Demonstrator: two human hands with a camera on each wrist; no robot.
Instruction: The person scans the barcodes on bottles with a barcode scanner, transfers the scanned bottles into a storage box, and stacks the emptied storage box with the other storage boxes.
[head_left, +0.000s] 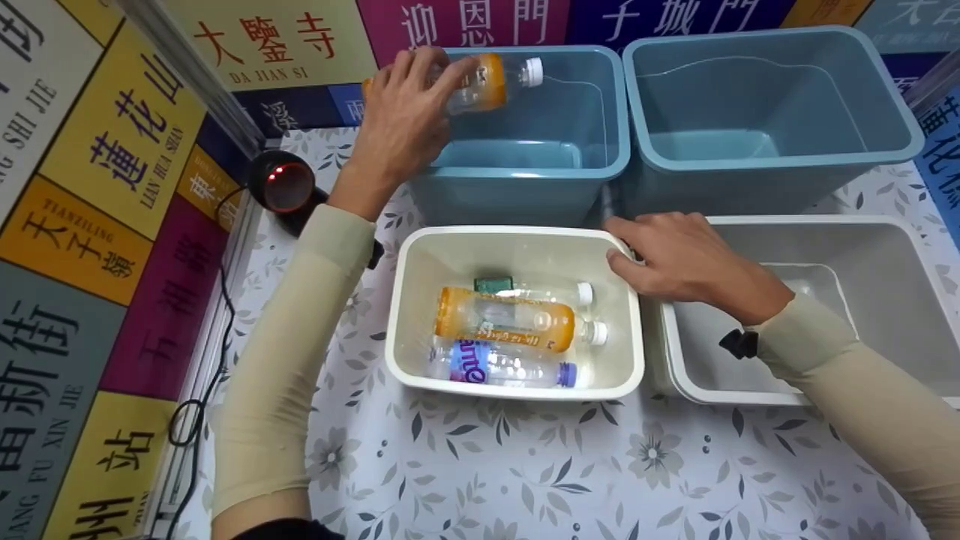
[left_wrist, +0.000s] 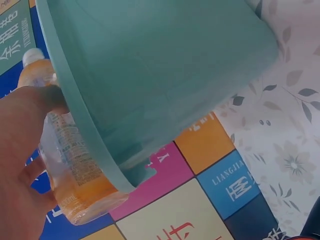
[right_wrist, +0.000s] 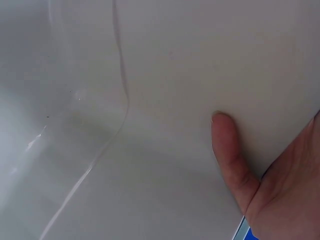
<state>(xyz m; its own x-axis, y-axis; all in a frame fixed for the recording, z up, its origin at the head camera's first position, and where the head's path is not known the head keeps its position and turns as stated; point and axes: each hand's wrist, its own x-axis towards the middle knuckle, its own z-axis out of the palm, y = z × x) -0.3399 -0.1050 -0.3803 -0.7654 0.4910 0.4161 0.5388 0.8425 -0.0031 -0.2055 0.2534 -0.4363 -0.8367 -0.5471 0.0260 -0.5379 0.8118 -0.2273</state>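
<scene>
My left hand (head_left: 409, 101) grips a clear plastic bottle (head_left: 491, 81) with an orange label and white cap. The bottle lies sideways above the left blue bin (head_left: 517, 174), over its rim in the left wrist view. My right hand (head_left: 686, 259) holds the upper right corner of the cream bin (head_left: 517, 390); its thumb (right_wrist: 227, 145) shows in the right wrist view. Inside the cream bin lie an orange-labelled bottle (head_left: 506, 319), a clear bottle with a purple cap (head_left: 517, 369) and a clear bottle with a green label (head_left: 493, 285).
A second blue bin (head_left: 772, 161) stands at the back right. Beside the cream bin, under my right forearm, is a white bin (head_left: 885, 300). A black device with red lights (head_left: 285, 184) and its cable stand at left. Printed panels (head_left: 274, 41) enclose the flowered tabletop (head_left: 465, 465).
</scene>
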